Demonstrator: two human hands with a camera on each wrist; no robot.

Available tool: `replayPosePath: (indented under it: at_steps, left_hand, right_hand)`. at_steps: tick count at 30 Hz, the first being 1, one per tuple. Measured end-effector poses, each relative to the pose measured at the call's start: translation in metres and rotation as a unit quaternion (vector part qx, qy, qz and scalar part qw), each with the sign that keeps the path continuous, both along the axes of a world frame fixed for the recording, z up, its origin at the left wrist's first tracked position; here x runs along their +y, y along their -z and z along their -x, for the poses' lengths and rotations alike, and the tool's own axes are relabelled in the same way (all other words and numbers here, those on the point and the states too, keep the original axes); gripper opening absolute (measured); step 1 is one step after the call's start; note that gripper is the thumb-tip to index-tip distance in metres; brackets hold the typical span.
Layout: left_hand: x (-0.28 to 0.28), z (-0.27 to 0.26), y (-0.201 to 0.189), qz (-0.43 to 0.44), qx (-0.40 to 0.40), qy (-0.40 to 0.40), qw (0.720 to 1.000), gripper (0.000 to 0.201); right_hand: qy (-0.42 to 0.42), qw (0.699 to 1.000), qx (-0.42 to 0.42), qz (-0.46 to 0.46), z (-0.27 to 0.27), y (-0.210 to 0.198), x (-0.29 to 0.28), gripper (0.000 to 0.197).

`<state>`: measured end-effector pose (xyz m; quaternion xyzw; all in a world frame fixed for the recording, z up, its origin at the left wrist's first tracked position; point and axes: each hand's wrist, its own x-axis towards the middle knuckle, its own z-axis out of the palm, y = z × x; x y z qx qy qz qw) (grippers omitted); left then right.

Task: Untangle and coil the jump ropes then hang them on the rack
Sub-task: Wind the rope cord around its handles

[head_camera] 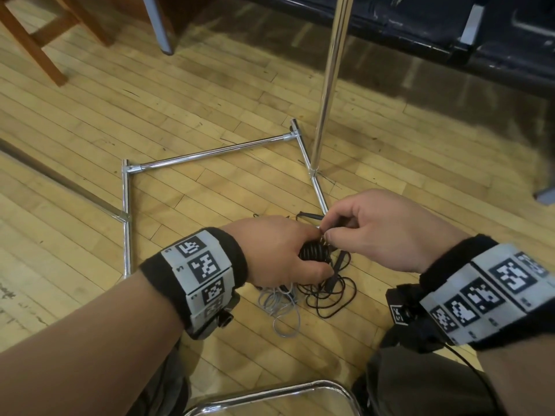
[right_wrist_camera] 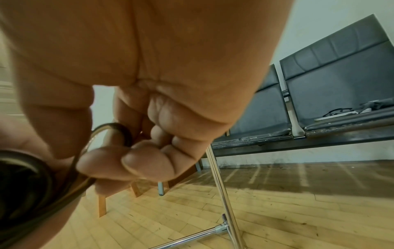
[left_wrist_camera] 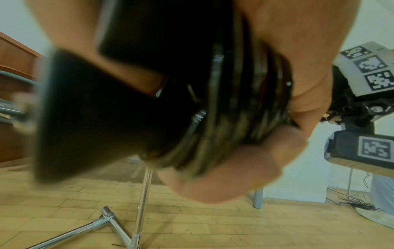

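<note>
My left hand (head_camera: 285, 250) grips a tight coil of black jump rope (head_camera: 315, 253) wound round a dark handle; in the left wrist view the coil (left_wrist_camera: 234, 104) fills the palm. My right hand (head_camera: 360, 226) pinches a loop of the same black rope (right_wrist_camera: 110, 134) between thumb and fingertips, right beside the coil. Loose black rope (head_camera: 330, 295) and a grey rope (head_camera: 282, 307) lie tangled on the wooden floor below my hands. A black handle (head_camera: 312, 217) pokes out behind my fingers. The chrome rack (head_camera: 329, 85) rises just behind.
The rack's chrome base tubes (head_camera: 210, 153) form a frame on the floor. A wooden stool (head_camera: 33, 40) stands far left, a dark bench (head_camera: 450, 25) at the back right. A chrome chair rail (head_camera: 270, 394) curves near my knees.
</note>
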<state>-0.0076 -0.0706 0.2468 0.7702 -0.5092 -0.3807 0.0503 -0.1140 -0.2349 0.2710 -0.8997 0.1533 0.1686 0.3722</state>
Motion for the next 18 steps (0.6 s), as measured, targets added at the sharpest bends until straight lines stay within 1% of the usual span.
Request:
replayPosePath:
  at_steps: [5, 9, 14, 18]
  left_hand:
    - [-0.0016, -0.0024, 0.0041, 0.006, -0.016, -0.020, 1.000, 0.035]
    - [-0.0002, -0.0060, 0.0060, 0.005, -0.021, -0.038, 0.999, 0.031]
    - [-0.0009, -0.0050, 0.0072, 0.017, -0.038, -0.039, 0.998, 0.035]
    - [-0.0022, -0.0031, 0.0077, 0.034, -0.032, -0.038, 0.998, 0.029]
  right_hand:
    - [0.031, 0.999, -0.034, 0.027, -0.0015, 0.0003, 0.0035, 0.008]
    - [0.063, 0.996, -0.065, 0.004, -0.0017, -0.0005, 0.0036, 0.010]
    - [0.070, 0.996, -0.059, -0.005, -0.0015, 0.0008, 0.0010, 0.013]
    - [0.093, 0.993, -0.073, -0.016, -0.0023, -0.0017, -0.0002, 0.011]
